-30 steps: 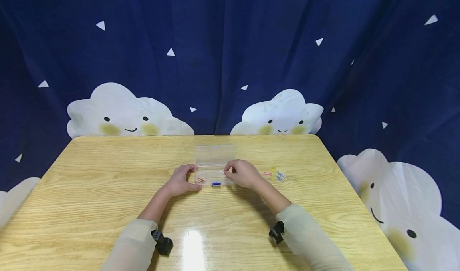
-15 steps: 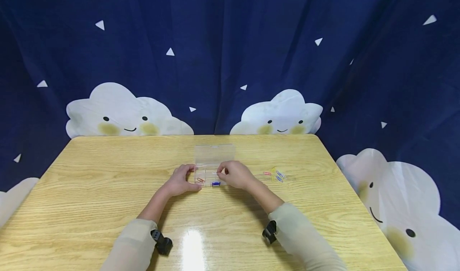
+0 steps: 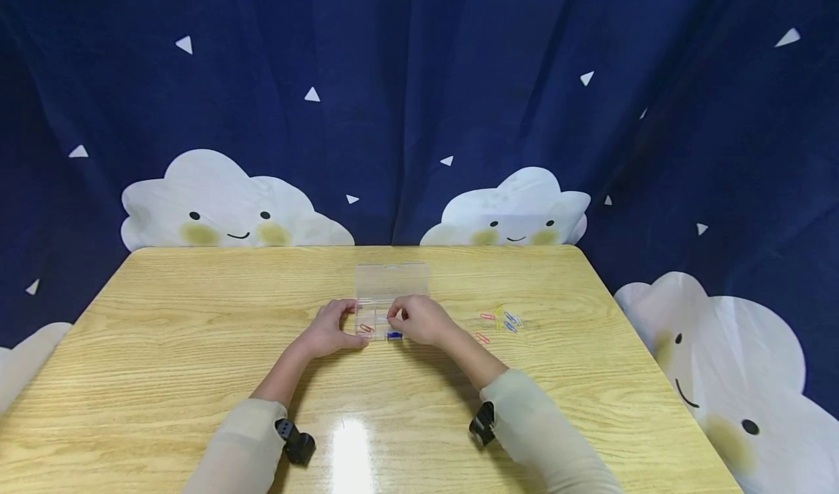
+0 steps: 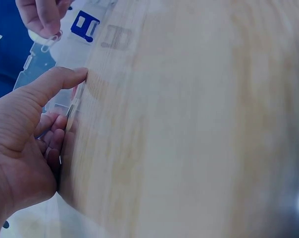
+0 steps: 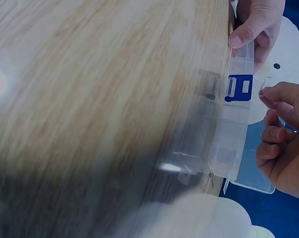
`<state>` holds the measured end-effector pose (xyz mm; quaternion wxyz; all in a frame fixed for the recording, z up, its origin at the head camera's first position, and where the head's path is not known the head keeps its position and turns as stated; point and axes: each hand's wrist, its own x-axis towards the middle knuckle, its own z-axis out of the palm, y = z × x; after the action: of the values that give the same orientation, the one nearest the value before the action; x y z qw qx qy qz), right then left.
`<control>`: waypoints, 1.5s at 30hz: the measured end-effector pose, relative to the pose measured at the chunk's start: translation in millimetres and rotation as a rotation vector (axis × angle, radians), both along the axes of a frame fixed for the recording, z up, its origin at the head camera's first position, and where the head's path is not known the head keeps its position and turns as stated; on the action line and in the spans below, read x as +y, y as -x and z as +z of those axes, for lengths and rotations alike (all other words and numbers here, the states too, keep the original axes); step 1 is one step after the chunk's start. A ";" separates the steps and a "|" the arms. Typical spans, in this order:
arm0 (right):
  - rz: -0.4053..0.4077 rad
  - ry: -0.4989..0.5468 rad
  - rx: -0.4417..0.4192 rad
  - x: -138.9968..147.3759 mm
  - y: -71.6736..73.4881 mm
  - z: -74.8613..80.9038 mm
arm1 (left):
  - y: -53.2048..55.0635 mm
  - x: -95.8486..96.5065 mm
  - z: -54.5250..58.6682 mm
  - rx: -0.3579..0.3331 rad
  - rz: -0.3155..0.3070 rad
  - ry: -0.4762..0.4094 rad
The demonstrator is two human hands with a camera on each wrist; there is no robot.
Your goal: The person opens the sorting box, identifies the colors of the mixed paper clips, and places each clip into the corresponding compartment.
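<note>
A clear plastic compartment box (image 5: 226, 148) stands on the table with its lid (image 3: 392, 279) laid back. Its blue latch (image 5: 238, 88) is on the front side. My left hand (image 3: 328, 331) grips the box's left end, thumb at the front and fingers behind. Red paper clips (image 3: 365, 328) lie in the left compartment. Above the box, beside that compartment, my right hand (image 3: 422, 320) pinches a whitish paper clip (image 4: 51, 42) between thumb and fingertip. The right hand hides much of the box's right part in the head view.
On the wooden table (image 3: 197, 319), right of the box, lies a loose group of blue, white and yellow paper clips (image 3: 510, 323). Red paper clips (image 3: 482, 338) lie nearer the right forearm. A dark blue curtain (image 3: 367, 79) with clouds hangs behind the table.
My right hand has moved left over the box with the paper clip. The red clips by the right forearm have come into view. My left hand has stayed on the box.
</note>
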<state>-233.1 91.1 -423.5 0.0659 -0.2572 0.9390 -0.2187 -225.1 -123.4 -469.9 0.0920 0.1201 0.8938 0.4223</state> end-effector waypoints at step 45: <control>-0.147 0.129 -0.045 42.2 -0.7 12.9 | -0.7 -1.9 1.3 0.001 -0.030 -0.004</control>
<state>-232.3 133.3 -410.6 0.0541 -0.1863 0.9375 -0.2889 -224.4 -125.3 -468.6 0.0977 0.1337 0.8910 0.4227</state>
